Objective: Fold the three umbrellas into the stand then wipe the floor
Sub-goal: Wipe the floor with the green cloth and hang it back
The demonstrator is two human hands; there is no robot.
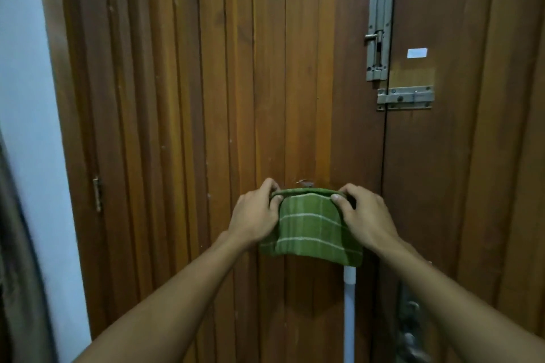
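A folded green cloth (309,230) with thin white stripes hangs in front of a brown wooden door, just below a small metal hook (305,183). My left hand (255,212) pinches its top left corner and my right hand (364,212) pinches its top right corner, thumbs on the near face. Both arms reach forward from the bottom of the view. No umbrella, stand or floor is in sight.
The wooden double door (206,97) fills the view, with a vertical bolt (379,23) and a horizontal latch (405,97) at the upper right. A white pole (350,312) stands under the cloth. A door handle (411,330) sits lower right. A pale wall (26,97) lies left.
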